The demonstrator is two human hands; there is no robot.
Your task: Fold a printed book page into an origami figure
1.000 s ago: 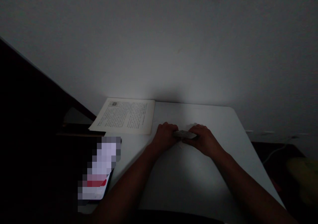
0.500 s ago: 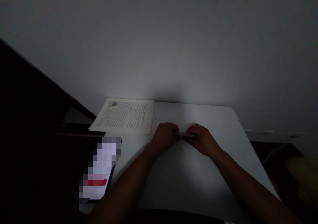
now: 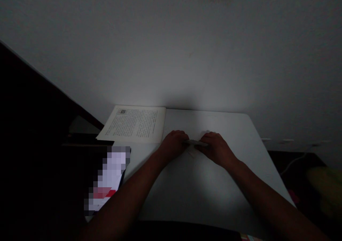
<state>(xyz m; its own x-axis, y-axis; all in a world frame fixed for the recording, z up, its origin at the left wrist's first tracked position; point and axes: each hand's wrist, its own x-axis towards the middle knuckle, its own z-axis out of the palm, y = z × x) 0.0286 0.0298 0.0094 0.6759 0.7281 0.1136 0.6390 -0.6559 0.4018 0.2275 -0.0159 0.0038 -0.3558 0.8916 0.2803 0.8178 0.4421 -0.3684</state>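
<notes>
Between both hands, just above the white table (image 3: 213, 184), is a thin, flat, grey-white piece (image 3: 194, 142), seen nearly edge-on; the dim light hides what it is made of. My left hand (image 3: 176, 143) grips its left end with bent fingers. At the right end, my right hand (image 3: 212, 144) pinches it, thumb below and fingers above. A faint pale shape (image 3: 192, 152) shows just under the piece; whether it is part of it I cannot tell.
A printed booklet or stack of pages (image 3: 133, 123) lies at the table's back left. A lit phone or tablet (image 3: 114, 169), its screen blurred out, rests along the left edge by my left forearm. The wall (image 3: 187, 56) borders the back; a cable (image 3: 294, 162) runs at right.
Both hands have shifted slightly left with the flat piece, which now tilts a little differently. My left forearm covers more of the lit screen. The pages stay put.
</notes>
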